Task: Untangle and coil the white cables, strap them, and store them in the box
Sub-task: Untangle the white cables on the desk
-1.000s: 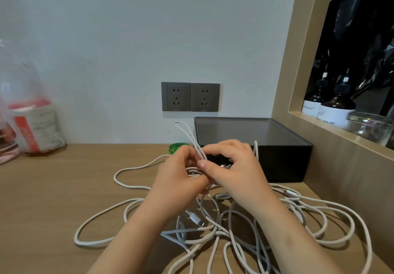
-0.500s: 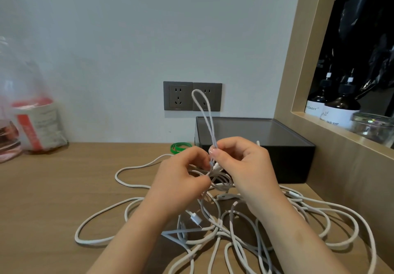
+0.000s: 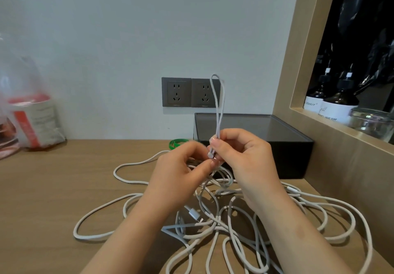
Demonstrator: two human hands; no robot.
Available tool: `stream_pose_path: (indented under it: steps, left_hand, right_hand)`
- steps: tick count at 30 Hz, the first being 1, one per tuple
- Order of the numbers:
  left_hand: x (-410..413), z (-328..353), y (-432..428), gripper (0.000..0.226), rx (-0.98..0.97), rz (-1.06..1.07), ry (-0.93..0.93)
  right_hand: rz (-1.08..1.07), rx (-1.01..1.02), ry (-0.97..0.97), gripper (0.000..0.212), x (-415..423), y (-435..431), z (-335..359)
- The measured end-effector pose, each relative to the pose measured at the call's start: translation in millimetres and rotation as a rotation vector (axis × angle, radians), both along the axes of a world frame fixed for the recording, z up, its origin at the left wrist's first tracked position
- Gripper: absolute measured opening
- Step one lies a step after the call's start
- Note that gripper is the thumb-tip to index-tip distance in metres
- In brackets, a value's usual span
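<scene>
A light wooden table [image 3: 53, 188] with a smooth, fine grain runs to a plain pale wall [image 3: 128, 39]. At the far left a crinkled clear plastic bag [image 3: 32, 120] holds a red and white packet, blurred. On the wall sit two grey square sockets [image 3: 190, 92] side by side. Below them, against the wall, lies a thin green strap [image 3: 178, 142], curled flat on the wood.

The white cables [image 3: 102, 209] lie tangled over the middle and right of the table in wide, soft loops, with a small white connector [image 3: 194, 213] among them. The left hand [image 3: 181, 177] and right hand [image 3: 241, 158] are raised close together above the tangle, fingertips almost meeting. The left hand's curled fingers pinch strands at the knot; the right hand pinches the base of a narrow loop [image 3: 219, 103] of cable that stands upright in front of the right socket.

Just behind the right hand sits the box [image 3: 294, 160], dark, matt and rectangular, touching the wall. To its right a pale wooden frame [image 3: 298, 81] borders a recess with two dark bottles [image 3: 336, 107] bearing white labels and a clear glass jar [image 3: 371, 122].
</scene>
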State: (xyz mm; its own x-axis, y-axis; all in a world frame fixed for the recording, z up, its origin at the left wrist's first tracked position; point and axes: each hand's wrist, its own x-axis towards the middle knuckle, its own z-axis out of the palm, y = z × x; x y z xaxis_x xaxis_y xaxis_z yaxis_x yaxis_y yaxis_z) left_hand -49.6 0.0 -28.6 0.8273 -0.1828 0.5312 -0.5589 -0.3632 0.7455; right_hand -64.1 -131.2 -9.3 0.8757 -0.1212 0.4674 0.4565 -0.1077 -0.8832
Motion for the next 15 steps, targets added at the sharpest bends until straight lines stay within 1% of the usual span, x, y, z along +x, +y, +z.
stream_pose_path:
  steps: [2,3,6,9,11,15]
  left_hand:
    - [0.1,0.5,0.6,0.019,-0.031,-0.017,0.011]
    - [0.0,0.8,0.7,0.020,-0.023,-0.018,-0.005]
    - [-1.8,0.9,-0.8,0.009,-0.044,-0.026,-0.057]
    - [-1.8,-0.5,-0.7,0.015,-0.088,-0.012,-0.052]
    - [-2.4,0.5,-1.0,0.014,-0.118,-0.022,-0.014]
    - [-3.5,-0.2,-2.1,0.012,-0.056,-0.022,0.008]
  right_hand:
    - [0.008,0.000,-0.004,0.004,-0.8,0.0,1.2]
    - [0.005,0.007,-0.007,0.004,-0.6,-0.2,1.6]
    - [-0.045,0.016,-0.021,0.010,2.3,-2.2,0.8]
    - [-0.040,0.002,-0.011,0.010,2.7,-2.9,1.0]
    - [-0.028,-0.019,-0.009,0.010,2.6,-2.5,1.0]
    - [-0.069,-0.060,-0.019,0.010,4.3,-1.4,-2.8]
